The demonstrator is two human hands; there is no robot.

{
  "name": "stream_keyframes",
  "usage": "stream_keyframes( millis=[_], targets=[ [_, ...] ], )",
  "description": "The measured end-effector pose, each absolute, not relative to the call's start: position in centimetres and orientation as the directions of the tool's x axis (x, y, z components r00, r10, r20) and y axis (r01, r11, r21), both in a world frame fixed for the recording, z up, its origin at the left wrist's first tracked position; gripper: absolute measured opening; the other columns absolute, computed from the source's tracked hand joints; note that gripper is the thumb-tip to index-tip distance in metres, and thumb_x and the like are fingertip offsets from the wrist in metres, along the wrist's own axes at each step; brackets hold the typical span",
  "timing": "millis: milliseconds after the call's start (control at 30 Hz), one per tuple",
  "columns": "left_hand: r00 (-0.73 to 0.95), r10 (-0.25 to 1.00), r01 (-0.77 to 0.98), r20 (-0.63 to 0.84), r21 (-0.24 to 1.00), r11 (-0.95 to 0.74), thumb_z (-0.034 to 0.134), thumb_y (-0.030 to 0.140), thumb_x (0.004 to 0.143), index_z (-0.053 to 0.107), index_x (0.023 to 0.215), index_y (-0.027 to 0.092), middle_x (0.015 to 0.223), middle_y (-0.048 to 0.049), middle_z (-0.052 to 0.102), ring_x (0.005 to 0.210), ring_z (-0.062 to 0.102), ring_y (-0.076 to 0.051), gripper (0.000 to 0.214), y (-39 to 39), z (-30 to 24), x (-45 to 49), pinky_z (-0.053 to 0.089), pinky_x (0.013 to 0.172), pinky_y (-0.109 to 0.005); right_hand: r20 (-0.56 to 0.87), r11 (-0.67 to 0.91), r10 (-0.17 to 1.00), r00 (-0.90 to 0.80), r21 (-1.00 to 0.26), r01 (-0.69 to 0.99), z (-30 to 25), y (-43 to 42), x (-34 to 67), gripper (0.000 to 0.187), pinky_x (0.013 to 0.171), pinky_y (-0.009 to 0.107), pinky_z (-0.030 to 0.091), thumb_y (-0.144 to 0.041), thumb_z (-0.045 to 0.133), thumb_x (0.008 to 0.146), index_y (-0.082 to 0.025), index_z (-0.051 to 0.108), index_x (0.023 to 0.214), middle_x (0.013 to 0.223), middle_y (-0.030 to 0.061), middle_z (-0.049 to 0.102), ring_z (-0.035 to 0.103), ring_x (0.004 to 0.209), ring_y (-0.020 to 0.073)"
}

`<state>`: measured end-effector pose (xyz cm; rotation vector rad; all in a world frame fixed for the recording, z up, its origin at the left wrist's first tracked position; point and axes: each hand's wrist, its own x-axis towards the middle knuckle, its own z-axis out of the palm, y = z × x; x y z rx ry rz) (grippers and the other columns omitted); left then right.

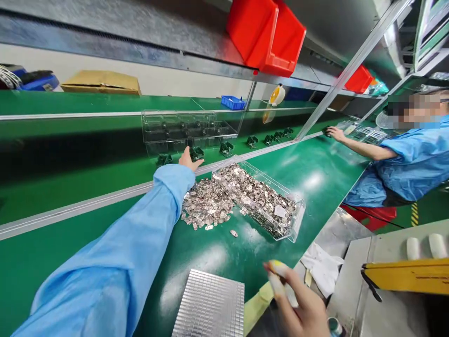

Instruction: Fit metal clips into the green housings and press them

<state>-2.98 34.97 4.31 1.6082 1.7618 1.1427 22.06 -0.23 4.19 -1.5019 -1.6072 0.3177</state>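
Observation:
My left hand (190, 161) reaches to the back of the bench, thumb and forefinger apart beside a small dark green part (197, 153). Similar parts stand in a row there, one (164, 160) to the left and another (226, 149) to the right. Low on the right, my right hand (301, 302) has covered fingertips pressed together in a pinch; whatever lies between them is too blurred to make out. Between the hands lie a heap of small silvery metal pieces (206, 203) and a clear tray (298, 222) full of them. A ridged metal block (212, 304) is nearest me.
A clear compartment tray (189, 133) stands behind my left hand. Overhead, a red bin (266, 37) sits on a metal shelf. At right, a co-worker in a blue smock (414, 154) reaches over the bench. A yellow bar (407, 276) juts in at lower right.

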Motion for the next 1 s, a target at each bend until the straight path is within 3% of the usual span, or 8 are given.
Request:
stream_keyframes(
  millis=[133,233,300,400,500,633,833,1000],
  targets=[
    [-0.103,0.955,0.581,0.278,0.796,-0.169,0.07,0.034,0.079,0.057,0.119,0.018,0.127,-0.0099,0.061,0.113,0.061,-0.025,0.045,28.9,2.3,-8.3,0.049,0.101,-0.035,0.344,0.206,0.939,0.016,-0.598,0.775,2.0,6.9,19.7,0.019,0.067,0.033,0.055,-0.026,0.054,0.088,-0.025,0.068,0.1,0.085,0.0047,0.071,0.068,0.075,0.0225],
    [-0.177,0.894,0.704,0.412,0.688,-0.178,0.067,0.039,0.079,0.06,0.097,0.019,0.104,-0.0059,0.064,0.098,0.065,-0.022,0.027,26.0,1.1,-14.7,0.051,0.096,-0.036,0.34,0.225,0.938,-0.064,-0.46,0.859,0.8,10.0,18.5,0.02,0.063,0.034,0.053,-0.017,0.052,0.083,-0.023,0.066,0.095,0.079,0.0058,0.068,0.066,0.071,0.0234],
    [-0.235,0.873,0.767,0.427,0.633,-0.103,0.072,0.042,0.073,0.058,0.102,0.018,0.108,-0.0079,0.062,0.101,0.064,-0.025,0.04,26.1,0.5,-18.3,0.052,0.095,-0.039,0.4,0.288,0.908,-0.125,-0.379,0.88,0.2,10.5,18.3,0.021,0.065,0.034,0.053,-0.012,0.049,0.08,-0.023,0.064,0.091,0.077,0.0059,0.066,0.065,0.074,0.0239],
    [-0.189,0.937,0.739,0.295,0.671,-0.062,0.079,0.042,0.064,0.048,0.127,0.013,0.132,-0.0164,0.055,0.124,0.054,-0.031,0.076,28.5,0.1,-21.3,0.045,0.105,-0.043,0.51,0.354,0.847,-0.149,-0.334,0.874,-0.7,10.4,18.5,0.014,0.064,0.033,0.052,-0.015,0.048,0.083,-0.023,0.059,0.087,0.077,0.0053,0.064,0.063,0.073,0.0232],
    [-0.042,0.98,0.681,0.196,0.724,-0.116,0.083,0.039,0.059,0.039,0.14,0.013,0.146,-0.0183,0.047,0.135,0.045,-0.031,0.096,31.6,0.3,-21.3,0.036,0.113,-0.042,0.538,0.373,0.834,-0.125,-0.381,0.846,-1.3,10.4,19.1,0.004,0.062,0.031,0.053,-0.024,0.052,0.087,-0.024,0.056,0.086,0.079,0.0043,0.064,0.063,0.071,0.0214],
    [0.033,0.987,0.644,0.157,0.752,-0.141,0.087,0.039,0.052,0.039,0.144,0.016,0.147,-0.0148,0.048,0.136,0.045,-0.032,0.106,34.8,0.2,-19.3,0.034,0.115,-0.04,0.494,0.332,0.868,-0.058,-0.488,0.807,-1.9,10.3,19.6,0.01,0.059,0.027,0.054,-0.033,0.055,0.09,-0.024,0.057,0.086,0.078,0.0028,0.067,0.065,0.066,0.0177],
    [-0.059,0.972,0.544,0.226,0.824,-0.159,0.092,0.031,0.039,0.055,0.125,0.015,0.126,-0.0124,0.06,0.124,0.053,-0.037,0.095,35.8,0.4,-17.2,0.038,0.111,-0.048,0.394,0.217,0.912,0.119,-0.707,0.673,-3.0,10.0,20.3,0.013,0.06,0.025,0.057,-0.035,0.061,0.086,-0.022,0.063,0.086,0.079,0.004,0.072,0.069,0.066,0.0174],
    [-0.207,0.91,0.347,0.358,0.897,-0.274,0.087,0.036,0.052,0.048,0.121,0.016,0.135,-0.0149,0.045,0.108,0.064,-0.029,0.082,31.1,2.2,-15.7,0.055,0.095,-0.044,0.315,0.19,0.932,0.182,-0.848,0.495,-3.2,10.9,20.5,0.017,0.065,0.03,0.06,-0.032,0.067,0.076,-0.022,0.073,0.088,0.083,0.0042,0.077,0.072,0.072,0.0216]
  ],
)
